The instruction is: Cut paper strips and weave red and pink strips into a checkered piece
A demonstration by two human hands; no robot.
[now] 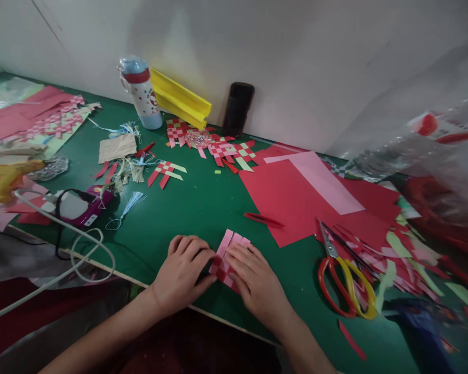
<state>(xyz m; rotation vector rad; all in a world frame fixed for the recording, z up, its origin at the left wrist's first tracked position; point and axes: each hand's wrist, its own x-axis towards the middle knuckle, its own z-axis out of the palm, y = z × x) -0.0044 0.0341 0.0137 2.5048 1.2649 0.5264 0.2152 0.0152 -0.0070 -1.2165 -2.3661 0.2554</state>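
Note:
A small mat woven from pink and red paper strips lies on the green table near its front edge. My left hand rests at the mat's left side, fingers curled and pressing on its edge. My right hand lies over the mat's right part, fingers stretched flat and pressing it down. Pink strip ends stick out beyond my fingers at the top.
Red-and-yellow scissors lie right of my hands beside a heap of paper strips. Red and pink sheets lie behind. Further back: woven pieces, a bottle, a phone, yellow folded paper. A glue gun and cables are left.

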